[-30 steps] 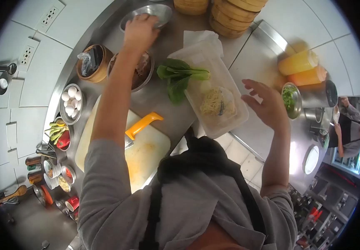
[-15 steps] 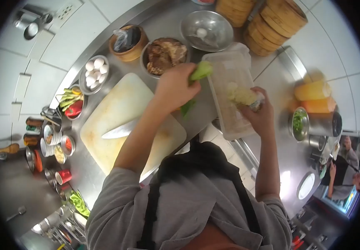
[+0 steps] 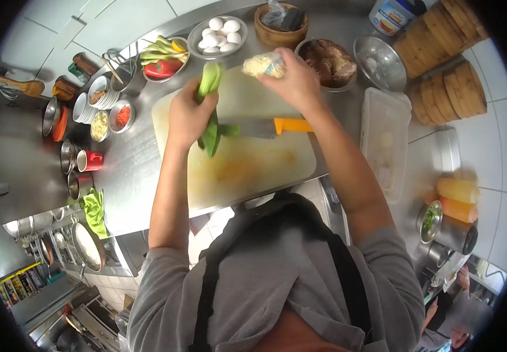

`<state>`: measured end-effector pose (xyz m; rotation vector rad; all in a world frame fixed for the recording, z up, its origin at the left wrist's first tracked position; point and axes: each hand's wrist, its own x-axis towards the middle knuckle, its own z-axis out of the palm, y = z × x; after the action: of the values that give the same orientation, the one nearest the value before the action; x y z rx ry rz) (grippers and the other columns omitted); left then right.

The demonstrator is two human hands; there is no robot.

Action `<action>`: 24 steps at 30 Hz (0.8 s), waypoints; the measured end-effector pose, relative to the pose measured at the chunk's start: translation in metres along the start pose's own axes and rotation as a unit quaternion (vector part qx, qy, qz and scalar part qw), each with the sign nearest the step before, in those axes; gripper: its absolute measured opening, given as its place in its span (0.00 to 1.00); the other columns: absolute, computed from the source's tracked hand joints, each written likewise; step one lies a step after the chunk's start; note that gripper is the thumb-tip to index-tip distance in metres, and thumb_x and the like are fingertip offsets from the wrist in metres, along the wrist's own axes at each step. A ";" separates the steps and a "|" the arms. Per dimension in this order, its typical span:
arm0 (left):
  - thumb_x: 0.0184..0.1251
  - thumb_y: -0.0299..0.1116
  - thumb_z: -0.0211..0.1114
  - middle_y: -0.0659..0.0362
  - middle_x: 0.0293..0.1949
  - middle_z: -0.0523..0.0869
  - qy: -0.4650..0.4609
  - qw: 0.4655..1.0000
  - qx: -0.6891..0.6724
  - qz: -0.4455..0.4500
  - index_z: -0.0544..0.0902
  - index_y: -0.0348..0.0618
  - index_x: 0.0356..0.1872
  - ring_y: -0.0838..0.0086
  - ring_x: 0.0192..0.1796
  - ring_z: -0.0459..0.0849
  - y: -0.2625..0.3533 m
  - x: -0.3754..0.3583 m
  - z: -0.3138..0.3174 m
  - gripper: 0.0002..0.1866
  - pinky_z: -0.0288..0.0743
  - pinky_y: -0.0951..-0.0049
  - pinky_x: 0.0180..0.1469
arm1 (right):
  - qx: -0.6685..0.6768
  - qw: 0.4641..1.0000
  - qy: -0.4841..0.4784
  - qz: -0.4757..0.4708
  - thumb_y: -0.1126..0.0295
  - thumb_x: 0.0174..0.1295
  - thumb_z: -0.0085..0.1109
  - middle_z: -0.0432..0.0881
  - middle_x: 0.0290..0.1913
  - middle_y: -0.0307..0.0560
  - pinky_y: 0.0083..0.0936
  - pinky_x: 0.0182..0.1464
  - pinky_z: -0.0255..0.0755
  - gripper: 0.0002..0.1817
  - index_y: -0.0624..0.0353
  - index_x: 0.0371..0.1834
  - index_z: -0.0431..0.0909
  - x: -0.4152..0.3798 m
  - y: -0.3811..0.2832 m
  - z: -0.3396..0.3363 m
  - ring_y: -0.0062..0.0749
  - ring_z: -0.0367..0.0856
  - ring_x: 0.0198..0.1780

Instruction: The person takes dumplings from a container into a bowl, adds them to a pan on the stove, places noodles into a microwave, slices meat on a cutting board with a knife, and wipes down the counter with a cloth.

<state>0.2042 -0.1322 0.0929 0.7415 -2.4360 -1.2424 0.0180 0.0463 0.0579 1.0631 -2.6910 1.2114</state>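
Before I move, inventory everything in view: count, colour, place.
Cutting board: one, cream, centre
Knife: one, orange handle, on board
Leafy greens: one bunch, green, left hand
Bagged noodles: one, pale yellow, right hand
Eggs: several, white, far side
Vegetables: several, red, green, far left
Meat: uncounted, brown, far side
Wooden bowl: one, brown, far side
Metal bowl: one, silver, far right
Tub: one, white, blue, far right
Steamers: several, brown, far right
Container: one, translucent, right
Bottles: two, yellow, orange, right
Small bowls: several, mixed, left
Cup: one, red, left
Cloth: one, green, left
Person: one, dark clothes, lower right
Left hand, right hand: one each, bare, near board
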 end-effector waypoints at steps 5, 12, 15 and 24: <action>0.63 0.43 0.70 0.52 0.58 0.86 0.001 0.921 0.355 0.158 0.81 0.48 0.65 0.53 0.61 0.82 -0.042 0.058 0.042 0.29 0.74 0.47 0.61 | -0.221 0.973 0.003 -0.070 0.48 0.58 0.71 0.85 0.56 0.52 0.39 0.64 0.74 0.37 0.50 0.70 0.75 -0.015 0.011 0.003 0.44 0.82 0.62; 0.61 0.54 0.71 0.49 0.69 0.78 0.010 0.875 0.327 0.358 0.64 0.50 0.79 0.53 0.73 0.74 0.001 0.062 0.080 0.46 0.57 0.42 0.77 | -0.186 0.981 -0.036 0.041 0.55 0.59 0.71 0.86 0.53 0.50 0.43 0.54 0.79 0.26 0.52 0.59 0.82 -0.101 0.039 -0.108 0.46 0.84 0.55; 0.59 0.59 0.71 0.46 0.69 0.78 -0.128 0.865 0.417 0.250 0.64 0.49 0.79 0.54 0.72 0.75 0.023 0.091 0.123 0.49 0.57 0.44 0.78 | -0.201 0.967 -0.111 -0.110 0.58 0.57 0.70 0.86 0.49 0.48 0.43 0.53 0.80 0.23 0.53 0.56 0.82 -0.107 0.037 -0.056 0.50 0.85 0.51; 0.59 0.64 0.67 0.42 0.53 0.87 -0.167 0.879 0.375 0.243 0.85 0.41 0.55 0.50 0.59 0.85 0.021 0.091 0.141 0.36 0.78 0.50 0.62 | -0.105 0.970 -0.171 0.136 0.60 0.61 0.64 0.86 0.36 0.54 0.47 0.44 0.79 0.17 0.52 0.51 0.81 -0.236 -0.006 -0.101 0.55 0.86 0.41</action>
<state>0.0547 -0.0812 0.0316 0.0186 -3.1328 -0.2126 0.1773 0.2472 0.0701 0.9757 -3.2286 0.7970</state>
